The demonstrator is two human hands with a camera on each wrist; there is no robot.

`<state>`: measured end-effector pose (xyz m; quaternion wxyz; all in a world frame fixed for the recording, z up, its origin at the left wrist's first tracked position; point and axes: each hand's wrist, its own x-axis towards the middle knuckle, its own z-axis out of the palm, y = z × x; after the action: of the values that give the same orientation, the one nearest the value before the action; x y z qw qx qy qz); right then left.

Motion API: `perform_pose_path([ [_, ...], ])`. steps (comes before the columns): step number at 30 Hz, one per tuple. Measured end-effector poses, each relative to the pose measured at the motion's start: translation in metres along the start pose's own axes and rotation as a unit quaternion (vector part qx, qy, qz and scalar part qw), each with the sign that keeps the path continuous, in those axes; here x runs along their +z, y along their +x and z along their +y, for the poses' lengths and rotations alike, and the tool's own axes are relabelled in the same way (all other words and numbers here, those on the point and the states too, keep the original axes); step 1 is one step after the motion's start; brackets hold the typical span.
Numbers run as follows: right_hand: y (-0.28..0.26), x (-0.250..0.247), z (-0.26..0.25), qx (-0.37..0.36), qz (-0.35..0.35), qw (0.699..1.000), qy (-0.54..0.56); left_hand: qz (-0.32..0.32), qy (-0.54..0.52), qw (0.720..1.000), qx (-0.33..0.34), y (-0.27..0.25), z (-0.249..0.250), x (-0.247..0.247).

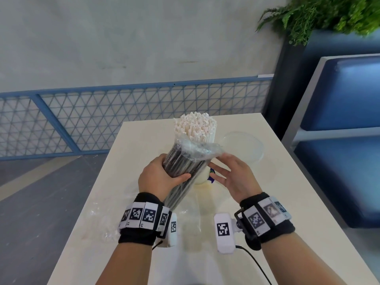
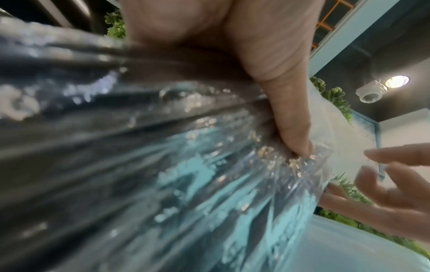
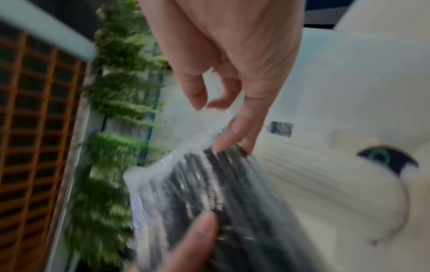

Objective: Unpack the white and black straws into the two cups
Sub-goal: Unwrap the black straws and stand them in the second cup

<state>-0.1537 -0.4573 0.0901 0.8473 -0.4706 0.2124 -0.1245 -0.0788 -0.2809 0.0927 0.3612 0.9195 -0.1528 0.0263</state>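
Note:
My left hand (image 1: 164, 175) grips a clear plastic bag of black straws (image 1: 185, 161), held tilted above the table. In the left wrist view its thumb (image 2: 284, 103) presses on the bag (image 2: 163, 165). My right hand (image 1: 228, 173) is open beside the bag's open upper end, and its fingertips (image 3: 232, 139) touch the plastic lip of the black straw pack (image 3: 221, 193). Behind the bag, a bundle of white straws (image 1: 195, 126) stands upright in a white cup (image 1: 202, 176) with a purple mark. A clear cup (image 1: 244, 147) stands to the right of it.
An empty crumpled clear wrapper (image 1: 102, 221) lies on the cream table (image 1: 277, 202) at the near left. A blue mesh railing (image 1: 102, 120) runs behind the table. A blue bench (image 1: 339, 140) stands to the right, with a plant (image 1: 329, 15) above.

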Motion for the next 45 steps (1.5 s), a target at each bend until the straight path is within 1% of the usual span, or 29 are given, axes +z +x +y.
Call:
perform_pose_path([
  [1,0.0,-0.001,0.004,-0.044,0.012,0.997,-0.055,0.001,-0.001,1.0,-0.002,0.001,0.0,-0.001],
  [2,0.0,-0.002,0.009,-0.11,0.031,0.983,-0.147,0.001,-0.001,1.0,-0.001,0.001,0.001,-0.002],
  [3,0.001,-0.004,0.013,-0.189,0.051,0.945,-0.261,0.0,0.002,1.0,0.001,0.001,0.001,-0.002],
  [4,0.002,-0.004,0.016,-0.262,0.062,0.892,-0.364,-0.003,0.006,1.0,0.004,0.001,0.002,-0.002],
  [5,0.003,-0.004,0.02,-0.325,0.069,0.839,-0.432,-0.006,0.01,1.0,0.007,0.001,0.002,-0.002],
  [6,0.004,-0.003,0.021,-0.367,0.072,0.803,-0.465,-0.01,0.012,1.0,0.009,0.001,0.003,-0.002],
  [7,0.004,-0.002,0.021,-0.39,0.075,0.785,-0.475,-0.013,0.013,1.0,0.01,0.001,0.003,-0.001],
  [8,0.004,-0.001,0.019,-0.41,0.082,0.776,-0.472,-0.017,0.016,1.0,0.011,0.001,0.004,-0.001],
  [10,0.006,0.0,0.015,-0.434,0.094,0.77,-0.458,-0.023,0.021,0.999,0.009,0.0,0.004,0.0],
  [12,0.007,0.001,0.01,-0.443,0.092,0.766,-0.456,-0.028,0.019,0.999,0.006,0.001,0.003,0.0],
  [13,0.007,0.001,0.007,-0.44,0.086,0.771,-0.452,-0.031,0.018,0.999,0.006,0.001,0.002,-0.001],
  [15,0.006,0.0,0.0,-0.412,0.085,0.802,-0.424,-0.044,0.024,0.999,0.01,0.002,0.0,-0.001],
  [18,0.01,-0.003,-0.017,-0.363,0.117,0.847,-0.371,-0.072,0.053,0.996,0.025,0.003,-0.002,-0.001],
  [20,0.017,-0.004,-0.029,-0.315,0.114,0.885,-0.324,-0.083,0.059,0.994,0.033,0.002,-0.001,0.0],
  [21,0.018,-0.002,-0.033,-0.298,0.108,0.899,-0.303,-0.085,0.057,0.994,0.035,0.002,0.0,0.001],
  [23,0.018,0.0,-0.036,-0.289,0.096,0.912,-0.273,-0.085,0.047,0.995,0.032,0.002,0.001,0.002],
  [25,0.011,0.005,-0.036,-0.286,0.055,0.925,-0.246,-0.081,0.036,0.996,0.027,0.002,0.003,0.001],
  [26,0.007,0.007,-0.035,-0.288,0.032,0.924,-0.248,-0.078,0.028,0.996,0.027,0.002,0.003,0.0],
  [27,0.005,0.007,-0.033,-0.3,0.016,0.914,-0.272,-0.074,0.014,0.997,0.026,0.002,0.003,-0.001],
  [29,0.001,0.007,-0.028,-0.332,-0.014,0.873,-0.357,-0.063,-0.02,0.997,0.026,0.002,0.004,-0.004],
  [32,0.0,0.007,-0.024,-0.359,-0.054,0.794,-0.488,-0.054,-0.05,0.997,0.035,0.001,0.004,-0.005],
  [33,0.0,0.008,-0.026,-0.368,-0.059,0.776,-0.509,-0.053,-0.065,0.996,0.037,0.0,0.003,-0.004],
  [34,0.0,0.008,-0.029,-0.373,-0.067,0.767,-0.518,-0.053,-0.083,0.994,0.038,0.0,0.002,-0.003],
  [35,0.0,0.009,-0.032,-0.366,-0.08,0.771,-0.514,-0.055,-0.099,0.993,0.037,-0.001,0.0,-0.001],
  [38,-0.001,0.012,-0.044,-0.323,-0.106,0.815,-0.469,-0.075,-0.121,0.989,0.037,-0.003,-0.003,0.005],
  [40,-0.004,0.014,-0.05,-0.291,-0.113,0.83,-0.462,-0.083,-0.127,0.988,0.036,-0.004,-0.004,0.01],
  [42,-0.006,0.015,-0.054,-0.265,-0.127,0.825,-0.482,-0.082,-0.137,0.986,0.035,-0.005,-0.005,0.013],
  [43,-0.007,0.016,-0.055,-0.263,-0.133,0.815,-0.5,-0.081,-0.144,0.986,0.038,-0.005,-0.004,0.013],
  [45,-0.009,0.018,-0.058,-0.283,-0.129,0.791,-0.527,-0.08,-0.154,0.984,0.047,-0.005,-0.003,0.014],
])
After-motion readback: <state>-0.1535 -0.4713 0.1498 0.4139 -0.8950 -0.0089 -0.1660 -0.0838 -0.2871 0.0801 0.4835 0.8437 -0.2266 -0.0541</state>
